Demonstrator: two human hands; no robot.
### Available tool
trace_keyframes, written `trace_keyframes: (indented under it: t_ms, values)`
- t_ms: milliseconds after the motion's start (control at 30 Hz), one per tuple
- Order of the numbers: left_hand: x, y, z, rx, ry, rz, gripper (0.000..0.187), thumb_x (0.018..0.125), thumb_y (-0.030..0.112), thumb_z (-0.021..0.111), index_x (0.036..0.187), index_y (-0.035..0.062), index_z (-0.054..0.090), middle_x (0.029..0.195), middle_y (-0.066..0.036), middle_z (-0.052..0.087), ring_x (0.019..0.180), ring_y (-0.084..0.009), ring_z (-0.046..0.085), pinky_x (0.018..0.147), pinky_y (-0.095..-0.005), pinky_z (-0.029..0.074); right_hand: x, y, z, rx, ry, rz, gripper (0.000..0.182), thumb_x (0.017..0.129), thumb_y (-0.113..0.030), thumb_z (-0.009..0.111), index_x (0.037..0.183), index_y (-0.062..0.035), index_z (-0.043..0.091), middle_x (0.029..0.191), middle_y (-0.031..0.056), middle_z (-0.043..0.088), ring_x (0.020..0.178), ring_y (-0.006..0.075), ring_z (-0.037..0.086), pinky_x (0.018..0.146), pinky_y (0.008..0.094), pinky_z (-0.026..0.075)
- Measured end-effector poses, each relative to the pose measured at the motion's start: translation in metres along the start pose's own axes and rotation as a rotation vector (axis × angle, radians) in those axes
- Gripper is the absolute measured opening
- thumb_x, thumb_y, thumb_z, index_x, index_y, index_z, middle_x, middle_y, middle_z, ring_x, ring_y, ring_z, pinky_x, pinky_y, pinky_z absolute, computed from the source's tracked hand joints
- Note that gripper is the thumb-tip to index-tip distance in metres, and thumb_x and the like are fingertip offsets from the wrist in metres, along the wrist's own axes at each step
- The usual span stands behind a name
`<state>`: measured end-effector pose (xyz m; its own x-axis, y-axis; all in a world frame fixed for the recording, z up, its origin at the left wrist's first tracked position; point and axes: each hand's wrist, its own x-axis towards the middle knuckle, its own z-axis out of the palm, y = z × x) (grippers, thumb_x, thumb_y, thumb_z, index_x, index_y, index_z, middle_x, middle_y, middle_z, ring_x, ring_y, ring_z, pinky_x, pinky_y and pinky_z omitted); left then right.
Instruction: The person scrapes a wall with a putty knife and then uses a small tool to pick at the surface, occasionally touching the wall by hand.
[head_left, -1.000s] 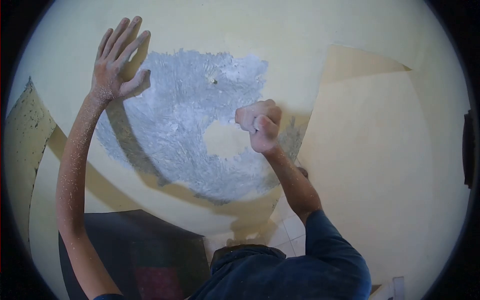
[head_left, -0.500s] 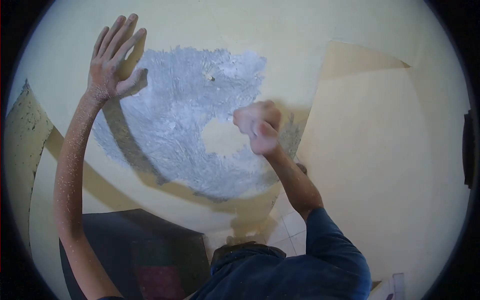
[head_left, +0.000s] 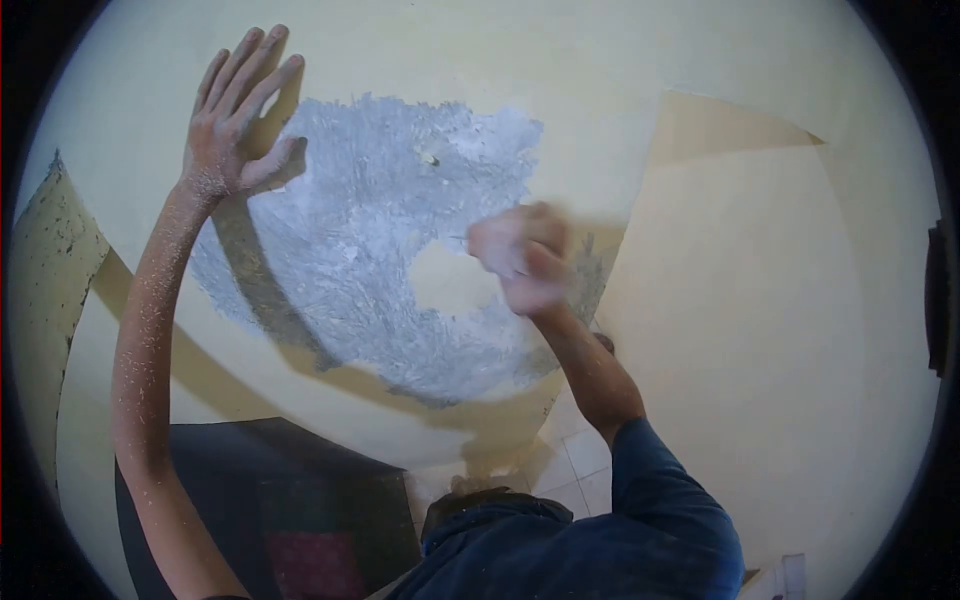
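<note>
My left hand (head_left: 225, 130) lies against the wall (head_left: 590, 60) with its fingers spread, holding nothing. Pale flecks cover that hand and forearm. To its right spreads a rough grey patch (head_left: 370, 190), bare of the cream paint, with ragged edges. Near the patch's right side is my right hand (head_left: 520, 258), closed and smeared by motion. Whatever it grips, if anything, is hidden by the fingers. Just left of it, an island of cream paint (head_left: 445, 280) stands inside the grey area.
A small plug-like spot (head_left: 430, 159) shows in the upper part of the patch. A dark, flat-topped object (head_left: 220, 470) stands at the lower left. Pale floor tiles (head_left: 585, 455) lie below, and a cream wall surface (head_left: 750, 300) rises at the right.
The view has shifted slightly, so the wall and left hand appear a little further right. My left hand keeps its pose; my right hand stays near the same place, more blurred.
</note>
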<state>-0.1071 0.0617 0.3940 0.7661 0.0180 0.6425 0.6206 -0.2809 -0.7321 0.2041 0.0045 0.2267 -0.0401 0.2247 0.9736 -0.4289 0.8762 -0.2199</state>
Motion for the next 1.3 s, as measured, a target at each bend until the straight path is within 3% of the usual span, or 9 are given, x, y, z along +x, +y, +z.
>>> trace_keyframes:
  t_ms: [367, 467, 567, 700, 800, 933, 1033, 1133, 1300]
  values:
    - [-0.003, -0.003, 0.005, -0.023, 0.041, 0.001, 0.065, 0.084, 0.046, 0.061, 0.143, 0.0234, 0.049, 0.155, -0.007, 0.038, 0.144, -0.0279, 0.033, 0.12, -0.05, 0.023, -0.024, 0.034, -0.01, -0.276, -0.144, 0.017, 0.034, 0.081, -0.017, 0.046, 0.051, -0.006, 0.036, 0.047, 0.0055, 0.041, 0.04, 0.0205, 0.04, 0.042, 0.0342, 0.036]
    - [-0.004, -0.002, 0.004, -0.002, 0.019, -0.018, 0.065, 0.083, 0.045, 0.061, 0.143, 0.0232, 0.05, 0.154, -0.007, 0.039, 0.144, -0.0279, 0.033, 0.12, -0.0506, 0.023, -0.029, 0.029, -0.007, -0.091, -0.171, 0.084, 0.035, 0.081, -0.019, 0.049, 0.051, -0.0056, 0.038, 0.048, 0.006, 0.045, 0.043, 0.0208, 0.046, 0.045, 0.0336, 0.041]
    - [-0.003, -0.002, 0.001, 0.01, 0.009, -0.01, 0.066, 0.082, 0.043, 0.059, 0.142, 0.0173, 0.05, 0.154, -0.011, 0.039, 0.144, -0.0304, 0.033, 0.119, -0.0519, 0.022, -0.02, 0.027, 0.01, -0.317, -0.003, -0.232, 0.04, 0.084, -0.025, 0.05, 0.052, -0.0043, 0.038, 0.047, 0.0058, 0.042, 0.041, 0.0208, 0.041, 0.044, 0.0329, 0.038]
    - [0.0, 0.002, 0.001, 0.003, 0.025, 0.011, 0.065, 0.083, 0.04, 0.057, 0.143, 0.015, 0.049, 0.154, -0.013, 0.038, 0.144, -0.0322, 0.033, 0.119, -0.0525, 0.023, -0.012, 0.024, 0.014, -0.053, -0.074, -0.035, 0.031, 0.075, -0.019, 0.051, 0.052, -0.0074, 0.035, 0.048, 0.0045, 0.032, 0.039, 0.0191, 0.033, 0.04, 0.0341, 0.024]
    - [0.0, -0.006, 0.002, 0.014, 0.025, 0.009, 0.066, 0.083, 0.041, 0.057, 0.143, 0.0156, 0.049, 0.154, -0.013, 0.038, 0.144, -0.0321, 0.033, 0.119, -0.0525, 0.022, 0.008, -0.018, 0.02, 0.164, 0.026, -0.037, 0.037, 0.082, -0.023, 0.05, 0.052, -0.0062, 0.034, 0.048, 0.0041, 0.032, 0.039, 0.017, 0.032, 0.04, 0.0339, 0.024]
    - [0.002, 0.0, 0.001, -0.029, 0.047, 0.031, 0.065, 0.083, 0.042, 0.057, 0.143, 0.0164, 0.049, 0.154, -0.013, 0.038, 0.144, -0.0318, 0.033, 0.119, -0.0527, 0.023, -0.011, 0.034, 0.016, -0.02, -0.03, 0.117, 0.053, 0.096, -0.035, 0.042, 0.052, -0.0053, 0.034, 0.048, 0.003, 0.031, 0.039, 0.0146, 0.031, 0.04, 0.0324, 0.022]
    - [0.0, -0.001, -0.001, 0.023, 0.019, -0.008, 0.067, 0.081, 0.041, 0.059, 0.143, 0.0179, 0.049, 0.154, -0.011, 0.039, 0.144, -0.0312, 0.034, 0.119, -0.053, 0.024, 0.011, -0.012, 0.02, 0.123, -0.054, -0.06, 0.053, 0.096, -0.037, 0.043, 0.051, -0.0088, 0.035, 0.049, 0.0048, 0.042, 0.041, 0.0177, 0.04, 0.042, 0.0308, 0.033]
    - [-0.002, 0.006, 0.003, -0.025, 0.039, 0.007, 0.068, 0.081, 0.043, 0.057, 0.143, 0.0181, 0.049, 0.154, -0.01, 0.039, 0.143, -0.0312, 0.034, 0.119, -0.0532, 0.024, -0.006, 0.035, 0.015, -0.244, -0.126, 0.031, 0.055, 0.096, -0.04, 0.04, 0.052, -0.0076, 0.035, 0.048, 0.0054, 0.041, 0.041, 0.0186, 0.041, 0.041, 0.0312, 0.033]
    - [0.0, -0.002, -0.003, -0.001, 0.034, 0.002, 0.067, 0.082, 0.043, 0.057, 0.143, 0.018, 0.049, 0.154, -0.01, 0.039, 0.143, -0.0312, 0.034, 0.119, -0.0528, 0.024, 0.0, 0.023, 0.022, -0.253, -0.117, -0.045, 0.049, 0.092, -0.036, 0.042, 0.053, -0.0074, 0.034, 0.049, 0.0044, 0.033, 0.039, 0.018, 0.036, 0.041, 0.0328, 0.026]
